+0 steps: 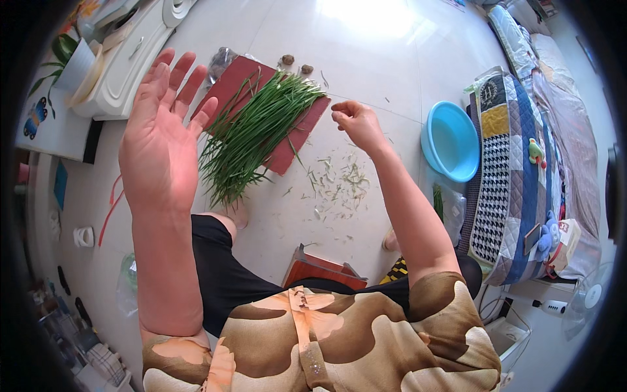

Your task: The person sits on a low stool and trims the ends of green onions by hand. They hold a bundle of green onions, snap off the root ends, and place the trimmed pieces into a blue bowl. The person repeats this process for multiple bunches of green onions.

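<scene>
A large bundle of garlic chives [257, 130] lies spread over a dark red board [289, 152] on the floor, pale stem ends towards the upper right. My left hand [164, 122] is raised left of the board, palm up, fingers apart and holding nothing. Just off the board's right corner is my right hand [360, 122]; its fingers are curled in towards the thumb and nothing shows between them. Pale trimmings [350, 179] are scattered on the floor below my right hand. Two brown clumps [297, 64] sit beyond the board.
A light blue basin [450, 142] stands at right beside a quilt-covered bed [494, 186]. More green stalks [438, 202] lie by a clear plastic bag [455, 215]. Before my lap is a reddish-brown wooden stool [318, 269]. A white cabinet [137, 54] stands at upper left.
</scene>
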{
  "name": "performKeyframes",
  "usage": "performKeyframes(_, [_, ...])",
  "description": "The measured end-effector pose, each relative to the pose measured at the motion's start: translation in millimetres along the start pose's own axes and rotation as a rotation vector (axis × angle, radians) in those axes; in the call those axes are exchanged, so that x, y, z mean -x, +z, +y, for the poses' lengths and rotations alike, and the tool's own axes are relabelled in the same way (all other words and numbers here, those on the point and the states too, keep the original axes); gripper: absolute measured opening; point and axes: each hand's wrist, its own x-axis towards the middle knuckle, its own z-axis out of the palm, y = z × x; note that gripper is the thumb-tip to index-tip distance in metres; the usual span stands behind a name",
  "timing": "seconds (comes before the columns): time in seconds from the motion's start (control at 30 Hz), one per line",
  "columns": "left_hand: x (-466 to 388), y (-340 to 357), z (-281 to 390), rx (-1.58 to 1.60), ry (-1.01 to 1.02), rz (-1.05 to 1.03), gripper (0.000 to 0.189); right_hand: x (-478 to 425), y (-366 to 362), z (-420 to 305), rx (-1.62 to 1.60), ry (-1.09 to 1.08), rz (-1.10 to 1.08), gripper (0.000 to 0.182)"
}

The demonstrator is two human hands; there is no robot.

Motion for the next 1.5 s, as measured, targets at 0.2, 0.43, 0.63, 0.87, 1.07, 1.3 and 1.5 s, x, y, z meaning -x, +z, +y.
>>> performKeyframes(0.2, [5.6,-9.1,6.5,0.035,-0.013,-0.026,0.041,-24.6,16.8,4.4,-0.23,0.191,-0.014,0.025])
performKeyframes(0.43, [-41.5,-53.1,28.9,-0.164,0.06,-0.088,0.037,-7.6,40.8,16.0,-0.347,0.137,-0.05,0.024])
performKeyframes(0.63, [-161.3,-137.0,-95.6,-1.023,-0.011,-0.155,0.039,0.4,74.8,-25.7,0.124,-0.472,0.105,0.036])
performKeyframes(0.87, [-207.5,-105.0,-188.0,-1.666,-0.183,-0.124,0.07,-18.0,105.3,-47.3,0.358,-0.575,-0.024,0.045])
performKeyframes(1.07, [-196.5,-71.5,-200.0,-1.759,-0.254,-0.091,0.063,-33.4,115.2,-34.4,0.45,-0.615,-0.051,0.048])
performKeyframes(1.3, [-201.5,-81.6,-204.8,-1.732,-0.225,-0.164,0.04,-47.4,128.3,-40.5,0.571,-0.625,-0.072,0.043])
performKeyframes(1.5, [-208.1,-105.1,-214.7,-1.476,-0.053,-0.129,0.024,-40.7,127.2,-36.8,0.585,-0.634,-0.071,0.041])
